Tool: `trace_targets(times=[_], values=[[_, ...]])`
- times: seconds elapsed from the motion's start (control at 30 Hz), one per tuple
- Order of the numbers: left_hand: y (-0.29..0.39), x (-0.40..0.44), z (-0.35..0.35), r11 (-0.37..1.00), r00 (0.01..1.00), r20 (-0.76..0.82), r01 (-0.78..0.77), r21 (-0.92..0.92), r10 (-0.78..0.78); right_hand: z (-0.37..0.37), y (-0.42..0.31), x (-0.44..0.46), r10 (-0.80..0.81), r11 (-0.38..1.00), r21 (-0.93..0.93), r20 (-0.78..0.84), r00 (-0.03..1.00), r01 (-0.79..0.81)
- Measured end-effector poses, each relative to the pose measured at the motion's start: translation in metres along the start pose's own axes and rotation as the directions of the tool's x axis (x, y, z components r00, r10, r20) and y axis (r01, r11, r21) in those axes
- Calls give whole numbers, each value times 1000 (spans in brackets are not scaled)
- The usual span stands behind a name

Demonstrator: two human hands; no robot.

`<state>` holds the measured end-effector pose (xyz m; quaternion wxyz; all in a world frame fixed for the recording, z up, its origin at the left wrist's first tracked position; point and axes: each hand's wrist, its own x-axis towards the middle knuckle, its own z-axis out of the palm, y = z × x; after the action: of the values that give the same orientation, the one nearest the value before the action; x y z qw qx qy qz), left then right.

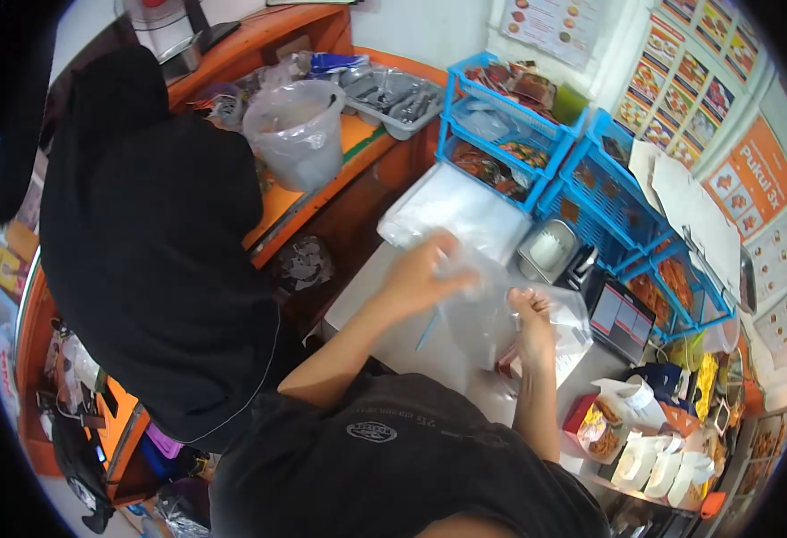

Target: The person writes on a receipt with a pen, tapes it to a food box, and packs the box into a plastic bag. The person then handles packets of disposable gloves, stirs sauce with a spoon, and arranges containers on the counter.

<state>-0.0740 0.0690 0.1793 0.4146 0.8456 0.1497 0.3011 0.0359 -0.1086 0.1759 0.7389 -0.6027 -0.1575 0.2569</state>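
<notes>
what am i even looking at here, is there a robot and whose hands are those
No robot here: just a person's two bare hands, seen from a camera on that person's head, looking forward and down. The right hand pinches a clear plastic bag; the left hand is beside it, too blurred to tell its grip. On the pale counter lie a stack of clear plastic, a screen and an open food box. The person in black on the left is someone else.
</notes>
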Motion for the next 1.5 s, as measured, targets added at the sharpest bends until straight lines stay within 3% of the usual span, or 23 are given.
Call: trace_targets(times=[0.07, 0.1, 0.17, 0.23, 0.3, 0.33, 0.4, 0.47, 0.5, 0.6, 0.8, 0.87, 0.9, 1.0, 1.07, 1.1, 1.13, 1.17, 1.23, 1.3, 1.37, 1.47, 1.5], values=[[25, -11, 23, 927, 898, 439, 127, -354, 44, 19, 11, -8, -13, 1000, -1, 22, 1000, 13], [25, -16, 35, 880, 912, 405, 137, -455, 67, 18, 20, -3, -33, 985, 170, 176, 984, 3], [24, -18, 35, 801, 894, 444, 216, -558, 68, -3, 43, 15, -242, 964, -23, 335, 911, 264], [27, -17, 23, 741, 800, 599, 383, -551, 31, 5, 10, -2, -78, 978, -160, 302, 950, 131], [15, -13, 8, 699, 788, 614, 465, -543, -47, -16, 18, 3, -361, 493, -576, 547, 755, 653], [11, -10, 2, 676, 779, 622, 502, -539, -83, -18, 16, 3, -256, 629, -578, 476, 841, 519], [14, -6, 0, 937, 874, 485, 137, -323, 39, -11, -3, -4, -27, 828, -527, 301, 953, 190], [23, -12, -2, 992, 941, 318, -103, -69, 120, -13, -1, 2, -322, 272, -704, 576, 751, 656], [34, -16, -5, 988, 971, 196, -147, 36, 137, -28, 1, 6, -390, 323, -740, 464, 796, 590], [42, -13, -28, 975, 987, 58, -158, 155, 151, -74, -9, 20, -578, 392, -823, 126, 806, 410], [53, -14, -42, 960, 973, -20, -224, 168, 230, -96, -36, 15, -756, 331, -894, -60, 651, 302], [33, -10, -63, 931, 923, -315, -103, 349, 220, -143, -30, 20, -818, 281, -935, -115, 564, 216], [26, -10, -76, 973, 964, -260, 10, 230, 52, -153, -30, 14, -763, 346, -912, -139, 631, 218], [-6, -17, -58, 968, 889, -425, -72, 242, 173, -144, -44, -6, -676, 554, -804, -284, 680, 216], [-12, -11, -41, 934, 859, -506, -118, -336, -74, -137, -30, 4, -634, 759, -464, -363, 683, 458], [-17, -8, -31, 671, 819, -380, 9, -741, -430, -127, -29, 3, -388, 918, -88, -394, 833, 386], [-13, -8, -31, 397, 800, -117, 160, -904, -588, -121, -32, 0, -138, 925, 298, -312, 940, 235], [-28, -14, -29, 243, 793, 53, 248, -938, -607, -121, -40, -3, -67, 909, 389, -224, 972, 152], [-43, -25, -33, 64, 763, 402, 498, -865, -506, -121, -56, -4, 43, 837, 547, -20, 999, -25], [-41, -47, -39, 62, 619, 723, 771, -634, -306, -147, -52, 3, 42, 882, 402, 452, 891, -245], [-60, -48, -41, 263, 821, 566, 530, -806, 80, -178, -37, -3, 175, 950, 79, 665, 726, -301], [-56, -48, -49, -162, 824, 512, 555, -816, 242, -196, -13, -10, -20, 956, 227, 685, 728, -187], [-54, -40, -42, -134, 831, 434, 502, -854, 348, -192, -14, -15, -45, 946, 275, 634, 772, -171]])
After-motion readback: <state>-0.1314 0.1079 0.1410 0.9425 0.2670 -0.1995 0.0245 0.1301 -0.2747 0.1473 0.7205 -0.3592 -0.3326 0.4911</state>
